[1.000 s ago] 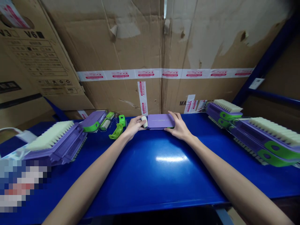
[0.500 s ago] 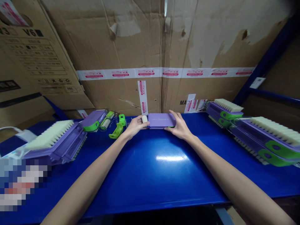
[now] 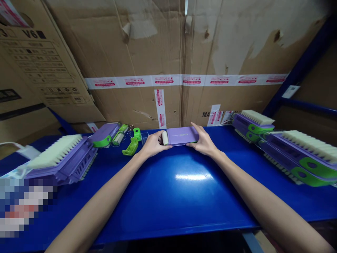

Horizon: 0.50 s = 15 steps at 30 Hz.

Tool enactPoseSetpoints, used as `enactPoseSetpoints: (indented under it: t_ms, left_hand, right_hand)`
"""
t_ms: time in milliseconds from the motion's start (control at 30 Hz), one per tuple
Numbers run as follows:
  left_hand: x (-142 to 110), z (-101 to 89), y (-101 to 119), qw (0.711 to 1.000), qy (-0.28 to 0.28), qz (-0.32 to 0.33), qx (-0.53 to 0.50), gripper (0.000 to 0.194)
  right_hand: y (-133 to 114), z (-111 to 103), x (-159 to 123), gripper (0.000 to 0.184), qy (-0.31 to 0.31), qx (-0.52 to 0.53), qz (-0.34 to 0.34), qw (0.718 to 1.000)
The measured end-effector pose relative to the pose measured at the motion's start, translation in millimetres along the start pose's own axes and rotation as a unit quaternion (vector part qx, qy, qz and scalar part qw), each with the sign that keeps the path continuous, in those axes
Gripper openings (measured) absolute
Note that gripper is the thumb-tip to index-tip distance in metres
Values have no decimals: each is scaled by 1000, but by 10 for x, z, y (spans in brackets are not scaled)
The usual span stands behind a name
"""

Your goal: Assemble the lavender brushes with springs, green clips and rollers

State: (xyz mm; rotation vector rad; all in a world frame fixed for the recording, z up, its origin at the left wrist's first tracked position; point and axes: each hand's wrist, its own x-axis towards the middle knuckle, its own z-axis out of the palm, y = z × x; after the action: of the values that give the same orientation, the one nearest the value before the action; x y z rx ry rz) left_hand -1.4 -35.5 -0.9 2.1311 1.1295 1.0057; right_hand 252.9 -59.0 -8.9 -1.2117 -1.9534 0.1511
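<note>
Between my two hands a flat purple plastic case (image 3: 183, 136) with small printing on its top sits near the back of the blue table. My right hand (image 3: 204, 141) grips its right end, thumb in front and fingers behind; a bit of green shows there. My left hand (image 3: 153, 144) is closed around a short cream-coloured roller (image 3: 165, 137) at the case's left end. Whether the roller is fixed to the case I cannot tell. Just left of that hand lie a green clip (image 3: 131, 147) and a smaller green piece (image 3: 137, 134).
Purple-and-green units with cream foam rollers stand at left (image 3: 60, 154) and right (image 3: 297, 154). Another purple case (image 3: 105, 134) and a green-ended roller piece (image 3: 120, 135) lie at the back left. Cardboard (image 3: 126, 102) walls the back of the blue table (image 3: 168, 196).
My left hand has shifted slightly right with the roller, which now stands closer against the case's left end. The case has turned a little and moved slightly right with my right hand.
</note>
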Motion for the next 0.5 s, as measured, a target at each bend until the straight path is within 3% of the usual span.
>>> enactPoseSetpoints:
  t_ms: [200, 500]
  left_hand:
    - [7, 63, -5, 996, 52, -18, -75, 83]
    - [16, -30, -11, 996, 25, -6, -83, 80]
  right_hand:
    - [12, 39, -16, 91, 8, -28, -14, 999]
    - [-67, 21, -12, 98, -24, -104, -59, 993]
